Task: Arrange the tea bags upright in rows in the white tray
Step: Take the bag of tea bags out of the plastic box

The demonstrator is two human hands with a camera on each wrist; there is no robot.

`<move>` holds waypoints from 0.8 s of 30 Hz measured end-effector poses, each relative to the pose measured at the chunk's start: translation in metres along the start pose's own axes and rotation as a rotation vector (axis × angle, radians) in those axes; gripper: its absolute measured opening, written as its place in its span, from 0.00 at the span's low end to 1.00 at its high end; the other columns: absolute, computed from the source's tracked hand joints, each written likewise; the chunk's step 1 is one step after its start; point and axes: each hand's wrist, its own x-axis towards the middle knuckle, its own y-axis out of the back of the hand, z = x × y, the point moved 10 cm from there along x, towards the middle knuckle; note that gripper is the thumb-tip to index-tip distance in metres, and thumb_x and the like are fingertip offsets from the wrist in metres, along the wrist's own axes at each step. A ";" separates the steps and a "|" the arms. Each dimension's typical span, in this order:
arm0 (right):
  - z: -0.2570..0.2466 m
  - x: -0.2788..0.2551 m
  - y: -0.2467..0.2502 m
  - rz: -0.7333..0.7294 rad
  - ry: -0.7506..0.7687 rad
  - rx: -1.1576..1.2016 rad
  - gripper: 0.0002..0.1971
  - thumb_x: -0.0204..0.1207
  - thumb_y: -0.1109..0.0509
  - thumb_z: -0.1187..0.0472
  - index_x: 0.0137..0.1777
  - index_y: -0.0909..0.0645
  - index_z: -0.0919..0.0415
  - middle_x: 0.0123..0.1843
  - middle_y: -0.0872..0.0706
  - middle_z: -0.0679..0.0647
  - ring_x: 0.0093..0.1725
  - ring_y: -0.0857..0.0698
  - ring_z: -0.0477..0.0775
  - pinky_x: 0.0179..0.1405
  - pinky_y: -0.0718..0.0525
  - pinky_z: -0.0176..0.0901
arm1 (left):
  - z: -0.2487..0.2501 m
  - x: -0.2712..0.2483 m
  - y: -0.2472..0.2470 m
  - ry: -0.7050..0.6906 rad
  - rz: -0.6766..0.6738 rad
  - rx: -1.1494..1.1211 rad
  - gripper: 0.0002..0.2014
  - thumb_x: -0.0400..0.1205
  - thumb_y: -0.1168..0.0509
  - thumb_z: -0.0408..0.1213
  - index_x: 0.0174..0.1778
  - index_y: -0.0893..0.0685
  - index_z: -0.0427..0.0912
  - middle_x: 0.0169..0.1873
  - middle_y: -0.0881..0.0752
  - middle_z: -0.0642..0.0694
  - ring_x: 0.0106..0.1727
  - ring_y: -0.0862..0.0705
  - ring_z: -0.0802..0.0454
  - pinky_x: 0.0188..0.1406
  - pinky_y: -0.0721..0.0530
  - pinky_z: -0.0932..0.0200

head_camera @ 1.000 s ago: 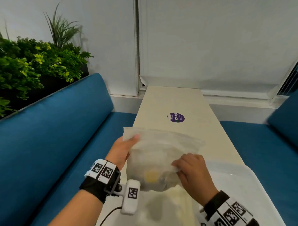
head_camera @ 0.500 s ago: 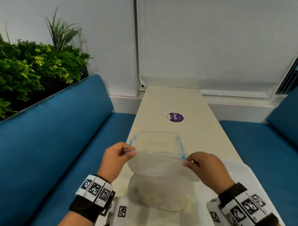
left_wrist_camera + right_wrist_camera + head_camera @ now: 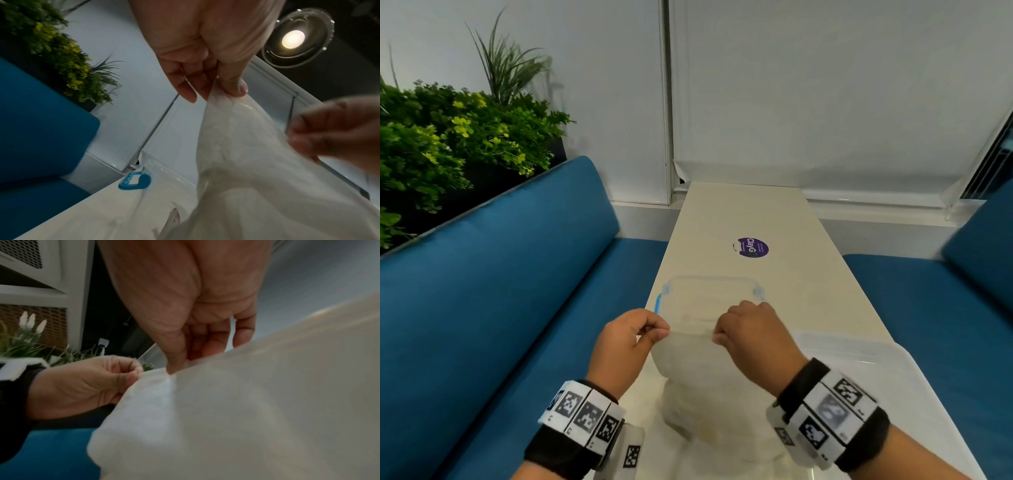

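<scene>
Narrow cream table (image 3: 743, 219) is carrying everything. Left hand (image 3: 626, 337) and right hand (image 3: 753, 334) are both pinching the translucent bag's (image 3: 698, 373) top edge, its mouth lying between them; tea bags presumably inside, unclear. White tray (image 3: 893, 377) is sitting just right, nearer the right hand.

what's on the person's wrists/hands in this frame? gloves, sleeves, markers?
Left hand and right hand are bare: no gloves or rings visible. Each wrist carries a black strap topped by a white band of black-and-white square fiducial tags. A further white tagged block hangs below the left band. No sleeves show on the forearms. No cable is visible in this frame.
</scene>
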 end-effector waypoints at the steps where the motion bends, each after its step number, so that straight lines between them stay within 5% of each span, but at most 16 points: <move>1: 0.009 -0.004 0.003 0.006 -0.026 -0.016 0.13 0.56 0.17 0.54 0.24 0.20 0.49 0.22 0.19 0.45 0.25 0.18 0.49 0.23 0.27 0.41 | -0.003 0.000 0.006 0.018 0.023 -0.013 0.16 0.74 0.29 0.25 0.30 0.17 0.54 0.37 0.15 0.67 0.40 0.19 0.66 0.39 0.24 0.77; 6: 0.070 -0.040 0.006 -0.121 -0.234 0.073 0.09 0.83 0.41 0.53 0.48 0.19 0.50 0.46 0.17 0.43 0.50 0.20 0.49 0.46 0.29 0.42 | -0.017 -0.003 0.028 0.064 0.077 -0.035 0.14 0.73 0.30 0.23 0.30 0.16 0.49 0.37 0.14 0.60 0.39 0.19 0.61 0.38 0.23 0.75; 14: 0.104 -0.066 0.003 -0.090 -0.466 0.322 0.08 0.83 0.41 0.61 0.48 0.20 0.57 0.47 0.18 0.48 0.45 0.19 0.50 0.47 0.20 0.41 | -0.011 0.005 0.026 0.072 0.053 -0.036 0.12 0.74 0.30 0.23 0.31 0.17 0.45 0.36 0.14 0.60 0.38 0.19 0.62 0.36 0.24 0.78; 20: 0.109 -0.072 0.014 0.005 -0.446 0.302 0.09 0.82 0.40 0.63 0.52 0.19 0.54 0.48 0.17 0.48 0.45 0.18 0.51 0.47 0.17 0.46 | -0.014 0.007 0.023 0.138 0.025 -0.023 0.12 0.75 0.30 0.26 0.29 0.17 0.47 0.29 0.14 0.52 0.35 0.19 0.62 0.36 0.22 0.75; 24: 0.082 -0.071 0.017 0.062 -0.194 0.332 0.15 0.75 0.30 0.68 0.52 0.14 0.46 0.45 0.17 0.44 0.41 0.17 0.47 0.36 0.16 0.41 | -0.014 0.006 -0.008 0.219 -0.293 0.066 0.10 0.78 0.30 0.37 0.29 0.16 0.51 0.30 0.14 0.50 0.35 0.19 0.55 0.41 0.19 0.56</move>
